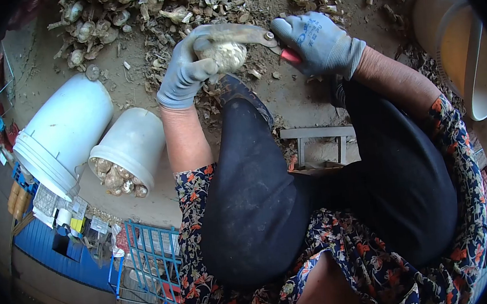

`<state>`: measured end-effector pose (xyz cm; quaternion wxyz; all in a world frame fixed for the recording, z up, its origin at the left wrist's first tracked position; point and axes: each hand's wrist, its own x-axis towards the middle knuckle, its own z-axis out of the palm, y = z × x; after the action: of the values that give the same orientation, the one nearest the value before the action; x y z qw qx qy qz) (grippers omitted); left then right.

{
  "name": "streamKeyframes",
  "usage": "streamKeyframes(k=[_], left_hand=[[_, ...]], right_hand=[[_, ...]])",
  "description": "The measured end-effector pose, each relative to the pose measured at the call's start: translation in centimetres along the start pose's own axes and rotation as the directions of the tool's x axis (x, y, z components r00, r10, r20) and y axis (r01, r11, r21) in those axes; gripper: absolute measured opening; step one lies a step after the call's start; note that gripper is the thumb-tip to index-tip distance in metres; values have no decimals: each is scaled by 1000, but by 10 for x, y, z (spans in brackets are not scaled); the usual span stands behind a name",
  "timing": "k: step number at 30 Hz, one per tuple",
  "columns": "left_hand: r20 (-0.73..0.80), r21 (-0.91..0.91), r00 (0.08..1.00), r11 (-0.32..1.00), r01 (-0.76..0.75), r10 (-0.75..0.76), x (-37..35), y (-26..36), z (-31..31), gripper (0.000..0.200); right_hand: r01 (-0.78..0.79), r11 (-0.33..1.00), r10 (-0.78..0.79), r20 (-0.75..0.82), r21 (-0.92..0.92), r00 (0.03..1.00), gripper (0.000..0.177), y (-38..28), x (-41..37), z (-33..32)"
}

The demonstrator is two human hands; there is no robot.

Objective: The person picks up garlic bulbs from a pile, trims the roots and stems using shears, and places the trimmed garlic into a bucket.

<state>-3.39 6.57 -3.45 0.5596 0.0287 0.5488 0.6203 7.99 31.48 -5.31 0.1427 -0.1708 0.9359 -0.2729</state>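
Note:
My left hand (182, 75), in a grey work glove, is closed around a pale garlic bulb (228, 56) dusted with soil. Pruning shears (290, 56) with a red handle are gripped in my right hand (319, 40), also gloved and marked with blue print on its back. The shears' pivot lies between the two hands, and a dull brownish length runs from it along the top of the bulb to my left fingers. Both hands are raised in front of my knees, over the dirt floor.
A heap of garlic bulbs (91, 29) lies at the upper left, beside scattered stem cuttings (207, 4). Two white buckets, one large (64, 124) and one small (132, 135) with bulbs at its mouth, lie on the left. Another bucket (447, 35) is at the right.

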Motion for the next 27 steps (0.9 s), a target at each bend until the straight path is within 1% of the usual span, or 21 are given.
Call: streamKeyframes(k=[1, 2, 3, 4, 6, 7, 9, 12, 14, 15, 16, 17, 18, 19, 20, 21, 22, 23, 24, 26, 27], left_hand=[[49, -11, 997, 998, 59, -58, 0, -1, -6, 67], [44, -6, 998, 999, 53, -52, 2, -7, -4, 67], [-37, -143, 984, 974, -177, 173, 8, -15, 5, 65], [-144, -259, 916, 879, -400, 374, 10, -25, 7, 64], [-202, -391, 857, 763, -514, 474, 12, -39, -3, 69], [-227, -428, 845, 730, -534, 485, 9, -47, -7, 68], [-246, -462, 829, 691, -556, 502, 9, -50, -7, 66], [-236, -490, 831, 676, -550, 504, 11, -44, 6, 62], [-207, -387, 842, 749, -538, 498, 11, -40, 11, 61], [-281, -321, 818, 754, -573, 502, 12, -37, 17, 62], [-286, -316, 815, 754, -576, 504, 13, -38, 19, 62], [-259, -297, 812, 757, -582, 523, 13, -38, 18, 56], [-239, -269, 804, 759, -593, 544, 12, -38, 15, 50], [-258, -260, 809, 769, -585, 528, 13, -41, 15, 48], [-226, -293, 829, 776, -559, 512, 10, -36, 18, 47], [-227, -204, 796, 772, -602, 560, 10, -34, 23, 44], [-196, -160, 812, 799, -579, 549, 8, -38, 16, 43], [-229, -287, 794, 740, -608, 563, 7, -46, 19, 44], [-206, -264, 792, 747, -610, 574, 6, -46, 16, 43], [-253, -218, 794, 767, -603, 553, -7, -52, 16, 40], [-328, -196, 770, 758, -622, 547, -23, -38, 23, 43]], right_hand=[[-36, 995, 34, 27, 90, 999, 30, 0, -1, -2], [-72, 981, 63, 54, 178, 997, 28, 0, -2, -4], [-130, 954, 124, 39, 269, 991, 25, -2, -7, 2], [-212, 889, 197, 79, 405, 977, 26, -4, -9, 5], [-349, 834, 312, 156, 427, 937, 31, -7, -18, -4], [-343, 838, 306, 156, 425, 939, 31, -10, -19, -6], [-453, 792, 327, 343, 409, 881, 36, -11, -22, -10], [-342, 818, 211, 311, 463, 927, 43, -15, -16, -2], [-334, 820, 186, 336, 464, 923, 47, -22, -5, -9], [-343, 810, 186, 346, 476, 920, 49, -26, 1, -11], [-349, 799, 184, 354, 489, 917, 51, -28, 5, -13], [-361, 772, 157, 393, 523, 906, 55, -28, 8, -17], [-341, 779, 135, 390, 527, 911, 55, -29, 5, -16], [-340, 736, 178, 318, 585, 931, 53, -30, 1, -11], [-318, 685, 205, 246, 655, 947, 51, -34, 2, -7], [-339, 628, 195, 280, 701, 940, 46, -36, 3, -11], [-362, 570, 180, 318, 737, 931, 41, -36, 4, -17], [-523, 426, 248, 461, 738, 852, 33, -36, 5, -18], [-676, 272, 301, 606, 685, 736, 26, -36, 4, -20], [-542, 414, 360, 416, 731, 835, 14, -39, -3, -13], [-528, 439, 340, 409, 727, 847, 14, -34, -5, -9]])
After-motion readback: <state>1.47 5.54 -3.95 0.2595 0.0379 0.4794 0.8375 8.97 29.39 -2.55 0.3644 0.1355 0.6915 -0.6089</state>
